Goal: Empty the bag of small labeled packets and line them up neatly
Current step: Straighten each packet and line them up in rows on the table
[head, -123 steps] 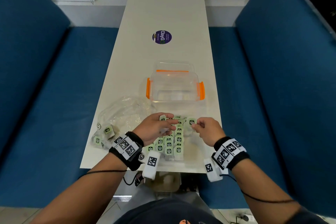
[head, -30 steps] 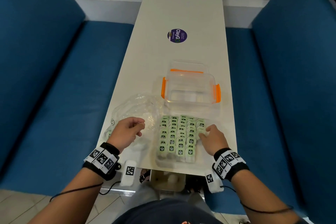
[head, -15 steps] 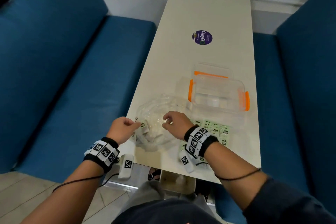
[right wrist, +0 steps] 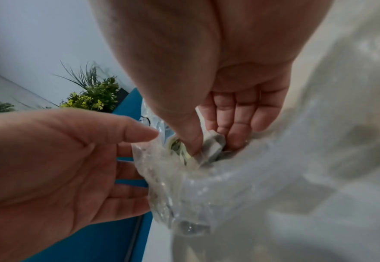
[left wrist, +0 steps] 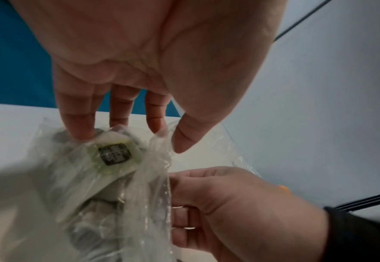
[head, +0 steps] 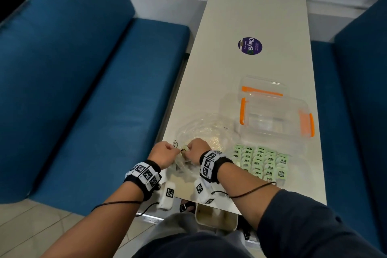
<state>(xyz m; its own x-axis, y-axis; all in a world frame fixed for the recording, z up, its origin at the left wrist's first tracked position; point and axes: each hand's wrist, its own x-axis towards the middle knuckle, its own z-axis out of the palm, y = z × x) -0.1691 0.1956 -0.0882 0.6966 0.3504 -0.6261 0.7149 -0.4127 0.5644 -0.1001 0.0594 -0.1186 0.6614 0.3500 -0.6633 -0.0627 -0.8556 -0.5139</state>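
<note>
Several packets (left wrist: pixel 115 154) are remaining inside the clear bag (head: pixel 206 132), lower centre of the head view. Right hand (right wrist: pixel 224 113) is pinching one packet; left hand (right wrist: pixel 56 159) is pinching the bag's film. Film is likely snagging the packet, risking a drop or a nudge into the finished rows (head: pixel 261 161) at lower right.

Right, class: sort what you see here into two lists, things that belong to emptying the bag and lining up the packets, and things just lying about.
Part of the job:
- clear plastic bag
- packet in the bag
- packets lined up in rows
- left hand, right hand

Just lying about:
- clear box with orange clips
- purple sticker
- blue benches
</note>
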